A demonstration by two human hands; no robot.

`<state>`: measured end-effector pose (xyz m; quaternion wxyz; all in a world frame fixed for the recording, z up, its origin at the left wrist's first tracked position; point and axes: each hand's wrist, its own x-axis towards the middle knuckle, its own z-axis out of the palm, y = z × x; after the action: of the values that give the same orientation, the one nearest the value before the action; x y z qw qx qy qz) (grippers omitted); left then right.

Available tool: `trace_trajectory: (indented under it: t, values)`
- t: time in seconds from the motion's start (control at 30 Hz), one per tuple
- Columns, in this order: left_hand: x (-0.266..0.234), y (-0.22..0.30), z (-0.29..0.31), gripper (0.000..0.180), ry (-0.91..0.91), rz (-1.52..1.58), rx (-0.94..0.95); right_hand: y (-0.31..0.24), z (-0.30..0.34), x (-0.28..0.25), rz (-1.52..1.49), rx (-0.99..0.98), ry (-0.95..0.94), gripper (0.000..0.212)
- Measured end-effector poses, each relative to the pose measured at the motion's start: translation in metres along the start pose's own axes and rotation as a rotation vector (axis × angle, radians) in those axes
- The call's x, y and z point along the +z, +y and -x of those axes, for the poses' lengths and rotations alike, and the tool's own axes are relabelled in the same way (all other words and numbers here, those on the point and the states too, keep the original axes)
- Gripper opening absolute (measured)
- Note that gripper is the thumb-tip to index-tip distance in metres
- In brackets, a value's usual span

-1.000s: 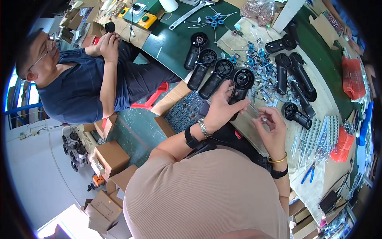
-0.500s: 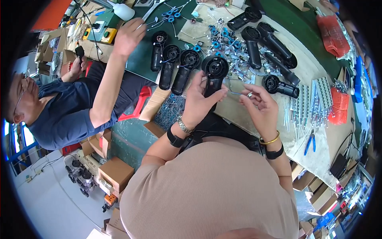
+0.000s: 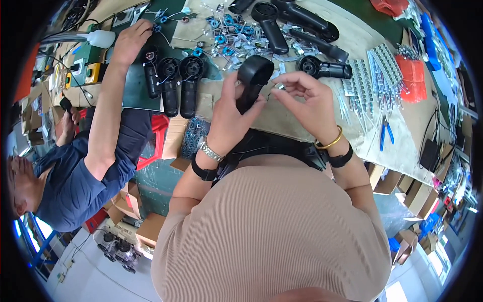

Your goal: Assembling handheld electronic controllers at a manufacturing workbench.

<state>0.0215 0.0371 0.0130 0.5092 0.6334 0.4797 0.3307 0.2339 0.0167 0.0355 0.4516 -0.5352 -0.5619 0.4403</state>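
My left hand (image 3: 229, 113) is closed around the handle of a black handheld fan housing (image 3: 255, 73), whose round head tilts so its hollow side faces right. Just right of it, my right hand (image 3: 309, 103) pinches a small silvery-white part (image 3: 279, 86) between thumb and fingers, close to the housing; its exact kind is too small to make out. Behind both hands lies a heap of small blue ring-shaped parts (image 3: 228, 51) with wires. Another black housing (image 3: 327, 68) rests on the table beyond my right hand.
Three black housings (image 3: 188, 93) stand in a row at left, near a co-worker's hand (image 3: 133, 40). More black housings (image 3: 271, 30) lie at the back. To the right are strips of small parts (image 3: 359, 83), blue-handled pliers (image 3: 386, 133) and a red bag (image 3: 411, 75).
The housing in my left hand has turned, its round face swinging from upward toward the right. My right hand has come nearer to it with the small part. The whole view has shifted.
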Motion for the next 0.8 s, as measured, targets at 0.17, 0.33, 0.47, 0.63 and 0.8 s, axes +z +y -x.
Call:
trace_trajectory:
  t: [0.17, 0.33, 0.47, 0.63, 0.8]
  values:
    - [-0.005, -0.007, -0.006, 0.065, -0.072, 0.325, -0.122, 0.007, 0.001, -0.013, -0.106, 0.077, 0.072, 0.026]
    - [-0.004, -0.005, -0.006, 0.062, -0.082, 0.563, -0.217, 0.008, 0.002, -0.012, -0.131, 0.082, 0.065, 0.026]
    - [-0.002, -0.010, -0.006, 0.064, -0.061, 0.493, -0.160, 0.009, 0.003, -0.009, -0.034, -0.005, 0.047, 0.025]
    - [0.005, -0.011, -0.004, 0.066, -0.002, 0.317, -0.036, 0.011, 0.001, -0.008, -0.057, 0.045, 0.057, 0.027]
    - [0.005, 0.000, 0.000, 0.074, 0.059, -0.085, 0.141, 0.011, 0.001, -0.009, -0.147, 0.206, 0.028, 0.026]
